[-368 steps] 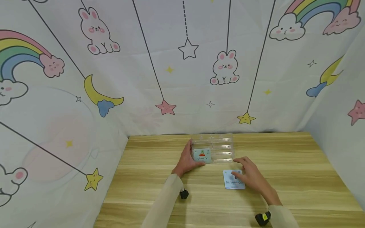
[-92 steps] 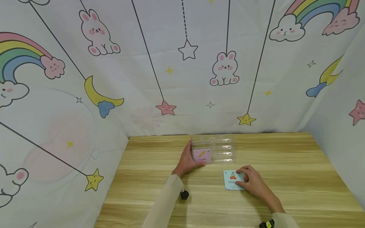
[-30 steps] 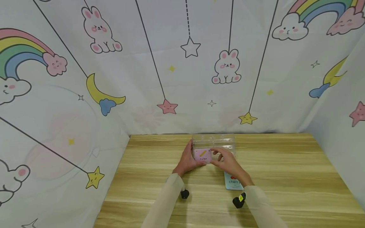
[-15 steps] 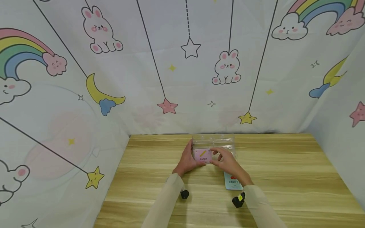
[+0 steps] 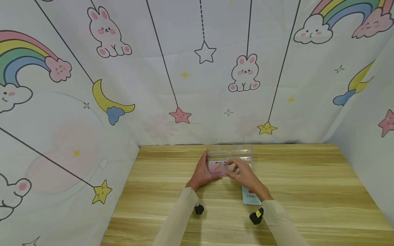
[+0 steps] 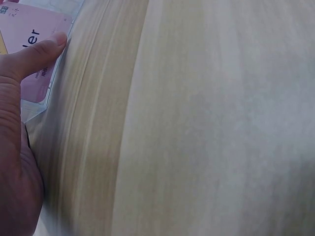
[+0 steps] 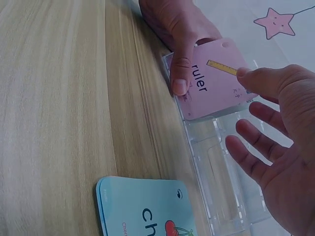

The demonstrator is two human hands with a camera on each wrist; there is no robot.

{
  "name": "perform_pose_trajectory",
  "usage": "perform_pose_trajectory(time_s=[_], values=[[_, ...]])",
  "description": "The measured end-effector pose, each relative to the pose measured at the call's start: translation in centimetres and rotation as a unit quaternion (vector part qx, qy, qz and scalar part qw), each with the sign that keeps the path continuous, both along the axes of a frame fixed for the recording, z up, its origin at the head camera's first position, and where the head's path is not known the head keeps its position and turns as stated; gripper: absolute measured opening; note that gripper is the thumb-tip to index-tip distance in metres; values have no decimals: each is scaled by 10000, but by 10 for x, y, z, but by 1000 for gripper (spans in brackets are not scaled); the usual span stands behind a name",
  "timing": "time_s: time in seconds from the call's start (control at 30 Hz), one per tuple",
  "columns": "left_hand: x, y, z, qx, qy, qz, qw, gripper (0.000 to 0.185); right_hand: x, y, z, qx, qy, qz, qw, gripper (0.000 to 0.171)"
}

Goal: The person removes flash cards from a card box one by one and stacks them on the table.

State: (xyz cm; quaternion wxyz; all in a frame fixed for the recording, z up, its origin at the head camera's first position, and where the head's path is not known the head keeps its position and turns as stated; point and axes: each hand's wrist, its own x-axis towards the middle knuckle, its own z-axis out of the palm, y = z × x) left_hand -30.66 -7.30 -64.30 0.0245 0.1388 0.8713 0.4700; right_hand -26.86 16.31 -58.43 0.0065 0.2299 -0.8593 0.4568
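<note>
A clear plastic box [image 5: 240, 150] with divided compartments stands at the back of the table. In its front left compartment lies a pink ruler card [image 7: 211, 81]. My left hand [image 5: 201, 175] grips the box's left side, its thumb over the front wall by the card. My right hand [image 5: 244, 174] pinches the ruler card at its right edge; in the right wrist view the thumb lies on its face, the index finger mostly hidden behind. Dark marks of another picture show at the card's top edge. A light blue cherry card [image 7: 142, 206] lies on the table under the right forearm.
Beneath the cherry card a second blue edge shows. The box's right compartments [image 7: 216, 167] hold no cards where visible. A printed cloth [image 5: 184, 92] hangs right behind the wooden table [image 5: 307, 184], and more cloth stands at both sides.
Earlier, cherry topped the box and fisherman lay on the table; then ruler and cherry showed there. My right hand has moved from the cherry card to the ruler card, which has shifted slightly.
</note>
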Motion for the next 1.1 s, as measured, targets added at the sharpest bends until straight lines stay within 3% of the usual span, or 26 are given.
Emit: perform_pose_trajectory(time_s=[0.27, 0.5, 0.83, 1.1], values=[[0, 0, -2, 138, 62, -52, 9999, 133, 0, -5, 0, -251, -199, 94, 9994, 34], [0, -1, -2, 148, 232, -108, 9996, 134, -1, -10, -2, -168, 140, 214, 9995, 29], [1, -1, -1, -90, 164, -33, 9998, 132, -4, -13, 1, -101, 295, 60, 9995, 30], [2, 0, 0, 114, 96, -54, 9999, 132, -2, -12, 9, -288, 379, 9, 9989, 31]])
